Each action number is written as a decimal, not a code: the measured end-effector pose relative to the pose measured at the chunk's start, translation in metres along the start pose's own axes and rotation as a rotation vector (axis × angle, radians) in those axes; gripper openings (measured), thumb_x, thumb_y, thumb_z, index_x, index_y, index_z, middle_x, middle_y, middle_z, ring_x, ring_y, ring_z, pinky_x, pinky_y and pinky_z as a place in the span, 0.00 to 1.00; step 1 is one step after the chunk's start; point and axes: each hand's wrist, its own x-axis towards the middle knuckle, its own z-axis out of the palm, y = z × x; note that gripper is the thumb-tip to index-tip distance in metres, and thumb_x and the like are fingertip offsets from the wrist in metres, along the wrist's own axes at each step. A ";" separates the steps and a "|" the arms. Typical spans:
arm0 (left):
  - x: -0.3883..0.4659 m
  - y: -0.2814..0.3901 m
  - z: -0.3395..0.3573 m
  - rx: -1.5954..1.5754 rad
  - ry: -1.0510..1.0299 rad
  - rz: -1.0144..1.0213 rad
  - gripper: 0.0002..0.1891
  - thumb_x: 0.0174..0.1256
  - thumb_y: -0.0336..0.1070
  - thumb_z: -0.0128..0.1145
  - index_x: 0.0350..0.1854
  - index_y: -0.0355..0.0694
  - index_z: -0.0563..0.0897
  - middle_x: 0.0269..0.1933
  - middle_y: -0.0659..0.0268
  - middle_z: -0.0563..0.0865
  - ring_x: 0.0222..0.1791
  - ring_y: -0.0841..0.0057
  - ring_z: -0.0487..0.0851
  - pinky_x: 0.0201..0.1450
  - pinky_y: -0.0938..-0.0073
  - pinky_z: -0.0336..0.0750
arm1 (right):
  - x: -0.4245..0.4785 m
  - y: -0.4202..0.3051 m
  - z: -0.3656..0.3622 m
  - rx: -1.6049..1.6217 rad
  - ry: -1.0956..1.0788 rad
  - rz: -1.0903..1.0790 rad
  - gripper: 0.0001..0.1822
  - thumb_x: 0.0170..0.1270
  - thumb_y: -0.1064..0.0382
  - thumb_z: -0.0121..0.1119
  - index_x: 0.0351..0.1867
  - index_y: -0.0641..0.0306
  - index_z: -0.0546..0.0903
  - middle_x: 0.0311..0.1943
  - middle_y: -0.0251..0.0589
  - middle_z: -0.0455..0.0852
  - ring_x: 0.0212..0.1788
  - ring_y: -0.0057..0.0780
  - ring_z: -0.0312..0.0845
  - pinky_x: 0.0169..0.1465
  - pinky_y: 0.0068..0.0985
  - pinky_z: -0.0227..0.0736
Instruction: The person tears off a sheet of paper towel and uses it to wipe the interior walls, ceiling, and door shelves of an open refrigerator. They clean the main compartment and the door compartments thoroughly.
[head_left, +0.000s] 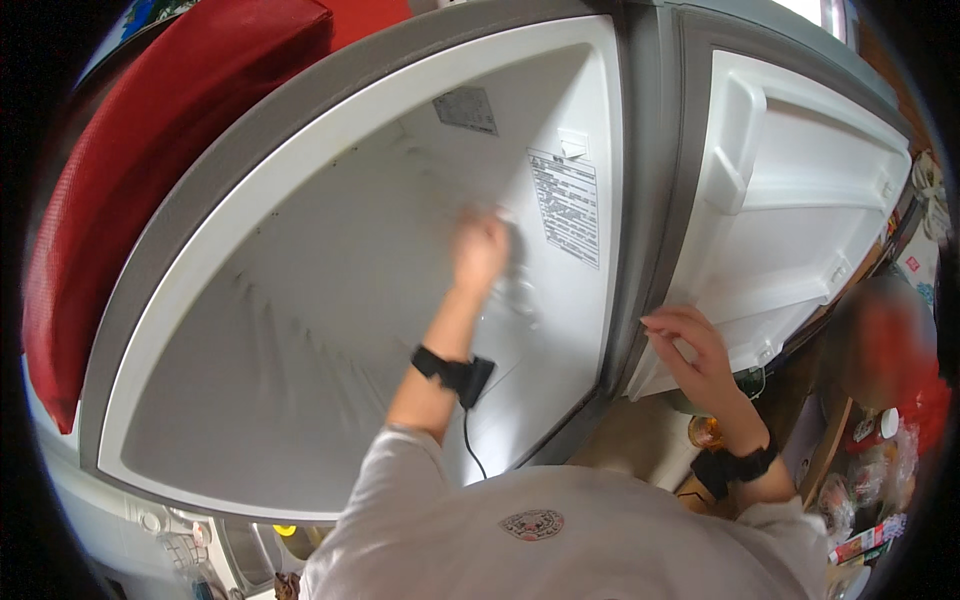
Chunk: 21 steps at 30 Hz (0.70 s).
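Note:
A refrigerator compartment with a white liner (360, 225) fills the middle of the view. Inside it, my left hand (481, 244) is blurred and curled close to the side wall. A pale patch shows by its fingers, but whether it is a held thing cannot be told. The refrigerator door (795, 270) stands swung out on the right, its inner face with moulded shelves showing. My right hand (694, 356) is in front of the door's lower inner edge, thumb and fingers bent with a gap between them and nothing visible held. A black strap circles each forearm.
A printed label (566, 206) and a small switch (574, 144) are on the liner wall. A red cover (150, 172) lies along the far left. A person (885, 345) is at right, above packaged goods (862, 487). A sink (255, 555) shows lower left.

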 end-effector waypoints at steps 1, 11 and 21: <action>-0.013 0.035 -0.011 -0.279 -0.271 -0.110 0.12 0.53 0.33 0.46 0.32 0.32 0.80 0.43 0.42 0.75 0.36 0.53 0.77 0.40 0.63 0.71 | 0.006 0.004 0.004 0.006 -0.022 0.000 0.10 0.55 0.72 0.52 0.40 0.65 0.77 0.38 0.41 0.76 0.36 0.26 0.73 0.38 0.20 0.68; 0.076 -0.077 -0.041 0.003 0.156 -0.087 0.16 0.62 0.37 0.44 0.50 0.40 0.73 0.42 0.49 0.75 0.43 0.56 0.71 0.44 0.66 0.68 | -0.003 0.014 -0.012 0.022 -0.063 -0.050 0.09 0.55 0.74 0.52 0.38 0.66 0.77 0.35 0.43 0.77 0.34 0.31 0.74 0.37 0.22 0.69; 0.172 -0.138 0.005 0.623 -0.158 -0.025 0.17 0.59 0.37 0.45 0.48 0.37 0.75 0.39 0.49 0.78 0.41 0.57 0.76 0.43 0.63 0.72 | -0.072 0.027 -0.056 -0.257 0.243 0.232 0.08 0.51 0.78 0.51 0.33 0.70 0.77 0.33 0.42 0.77 0.30 0.25 0.71 0.35 0.18 0.66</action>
